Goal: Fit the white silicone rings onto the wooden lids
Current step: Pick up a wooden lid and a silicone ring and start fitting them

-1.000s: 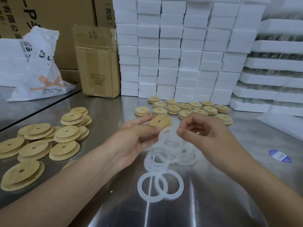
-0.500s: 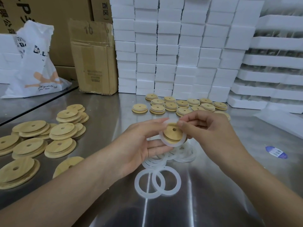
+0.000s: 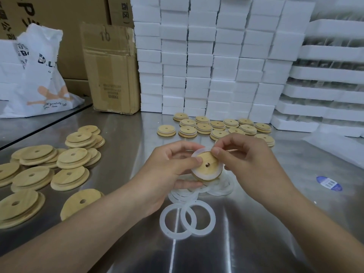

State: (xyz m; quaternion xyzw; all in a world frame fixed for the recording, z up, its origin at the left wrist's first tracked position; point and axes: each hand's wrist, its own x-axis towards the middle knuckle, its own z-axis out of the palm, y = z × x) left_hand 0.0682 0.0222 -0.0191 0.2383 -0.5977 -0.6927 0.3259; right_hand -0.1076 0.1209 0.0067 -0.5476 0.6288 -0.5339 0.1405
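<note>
Steel table (image 3: 256, 243) — hands (image 3: 212, 166) gripping wooden lid (image 3: 205, 167), white ring (image 3: 197, 154) around it

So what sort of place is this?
Likely a packing workshop: foam boxes stacked behind, cartons, and piles of lids on a steel table. Left hand holds a lid, right hand pinches its ring.

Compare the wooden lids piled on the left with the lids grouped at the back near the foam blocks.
The left lids are bare wood; the back lids each show a white band under the top disc, seemingly a fitted ring. The left lids overlap in loose stacks; the back lids lie mostly side by side. Both are round pale wood with a small hole.
</note>
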